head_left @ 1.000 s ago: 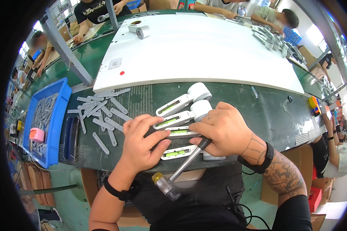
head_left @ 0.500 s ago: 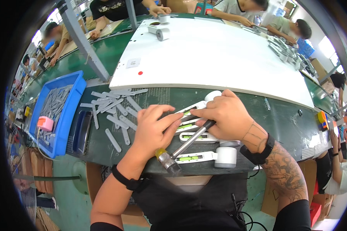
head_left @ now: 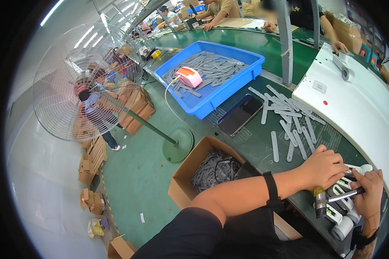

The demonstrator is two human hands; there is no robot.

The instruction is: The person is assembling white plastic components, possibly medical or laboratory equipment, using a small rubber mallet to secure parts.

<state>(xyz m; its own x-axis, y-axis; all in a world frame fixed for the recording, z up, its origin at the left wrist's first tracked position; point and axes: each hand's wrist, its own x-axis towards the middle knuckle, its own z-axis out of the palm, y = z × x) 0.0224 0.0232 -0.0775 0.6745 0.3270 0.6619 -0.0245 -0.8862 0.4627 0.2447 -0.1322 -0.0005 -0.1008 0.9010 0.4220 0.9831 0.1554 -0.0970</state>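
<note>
Your right hand (head_left: 369, 194) holds a small hammer (head_left: 333, 199) in a closed grip. Just beyond it, your left hand (head_left: 324, 168) presses on white parts (head_left: 348, 183) on the desk (head_left: 255, 142). Farther off lie grey strips (head_left: 289, 125), then a blue tray (head_left: 229, 93).

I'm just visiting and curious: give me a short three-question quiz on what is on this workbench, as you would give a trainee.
1. True or false: the right hand holds a small hammer by its metal handle.
2. What lies in the blue tray on top of the grey strips? A) a pink device with a white cable B) a yellow cup C) a pair of scissors
3. Fill in: the dark phone lies flat between the blue tray and the loose ____ strips.

Key
1. True
2. A
3. grey

The left hand rests on white and green parts at the bench edge.
</note>
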